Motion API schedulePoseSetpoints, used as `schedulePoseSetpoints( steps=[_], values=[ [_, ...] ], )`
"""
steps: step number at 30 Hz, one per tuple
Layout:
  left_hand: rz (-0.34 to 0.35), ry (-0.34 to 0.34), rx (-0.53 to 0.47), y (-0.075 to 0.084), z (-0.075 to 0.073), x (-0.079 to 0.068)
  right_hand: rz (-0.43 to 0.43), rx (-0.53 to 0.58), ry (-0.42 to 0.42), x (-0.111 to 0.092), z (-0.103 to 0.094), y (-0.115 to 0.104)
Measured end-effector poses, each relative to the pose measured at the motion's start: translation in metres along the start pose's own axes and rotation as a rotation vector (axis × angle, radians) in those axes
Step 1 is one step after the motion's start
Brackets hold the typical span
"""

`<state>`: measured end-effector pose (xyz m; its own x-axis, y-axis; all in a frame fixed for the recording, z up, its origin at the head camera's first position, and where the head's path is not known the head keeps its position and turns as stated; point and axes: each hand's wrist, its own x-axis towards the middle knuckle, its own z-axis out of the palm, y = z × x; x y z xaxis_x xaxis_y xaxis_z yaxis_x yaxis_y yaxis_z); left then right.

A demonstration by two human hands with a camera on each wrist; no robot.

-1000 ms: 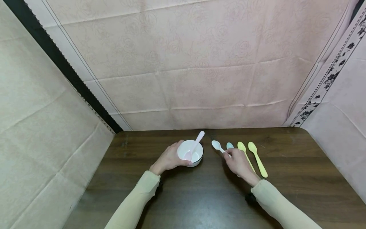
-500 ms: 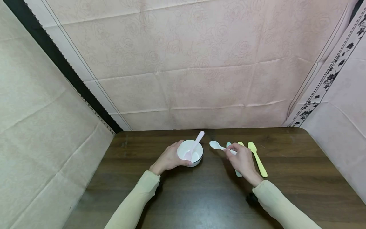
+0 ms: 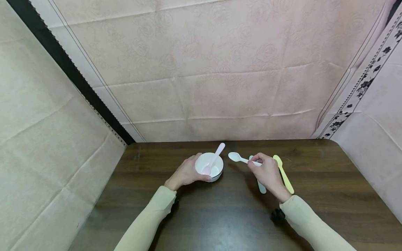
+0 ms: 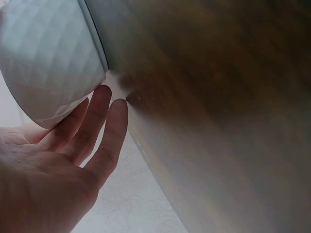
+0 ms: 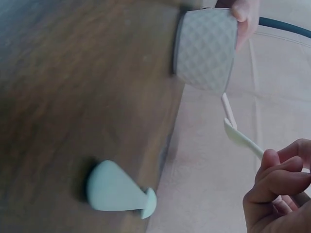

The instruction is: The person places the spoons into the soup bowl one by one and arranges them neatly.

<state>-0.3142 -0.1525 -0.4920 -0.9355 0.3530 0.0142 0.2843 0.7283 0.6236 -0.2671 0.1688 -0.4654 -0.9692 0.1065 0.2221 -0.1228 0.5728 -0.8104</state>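
Observation:
My left hand (image 3: 187, 171) holds a white bowl (image 3: 216, 177) on the table from its left side, thumb at the front. Diamond facets cover the bowl's outer wall (image 4: 48, 53) in the left wrist view. A pale pink spoon (image 3: 218, 150) leans inside it, handle over the far rim. With thumb and fingertips, my right hand (image 3: 267, 174) pinches a white spoon (image 3: 235, 157) by its handle, above the table. The spoon's bowl end points left towards the white bowl. Under that hand lies a light blue spoon (image 3: 261, 187), partly covered; the right wrist view shows its handle end (image 5: 114, 189).
A yellow-green spoon (image 3: 284, 176) lies right of my right hand; a second one seen earlier is hidden behind the hand. The dark wooden table (image 3: 213, 223) ends at a pale cloth backdrop (image 3: 220, 87), with cloth at both sides too.
My right hand has lifted the white spoon and shifted it slightly left, turning it flatter, while the hand itself moved a little right and away. The left hand and the bowl stay put.

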Motion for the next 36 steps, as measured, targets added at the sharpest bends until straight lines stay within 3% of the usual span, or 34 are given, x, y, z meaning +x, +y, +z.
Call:
schedulePoseSetpoints(
  steps=[8, 18, 28, 36],
  values=[
    [-0.011, -0.004, 0.012, 0.003, -0.001, -0.001, -0.027, 0.030, 0.036, 0.003, -0.004, -0.008],
    [-0.004, 0.006, 0.020, 0.002, 0.000, 0.000, -0.042, 0.080, -0.075, 0.003, 0.000, -0.021],
    [0.029, 0.001, 0.012, -0.001, 0.000, 0.001, -0.040, 0.109, -0.128, 0.005, 0.015, -0.026],
    [0.008, -0.006, 0.003, 0.001, -0.001, 0.001, -0.053, 0.109, -0.190, 0.006, 0.025, -0.030]
  ],
)
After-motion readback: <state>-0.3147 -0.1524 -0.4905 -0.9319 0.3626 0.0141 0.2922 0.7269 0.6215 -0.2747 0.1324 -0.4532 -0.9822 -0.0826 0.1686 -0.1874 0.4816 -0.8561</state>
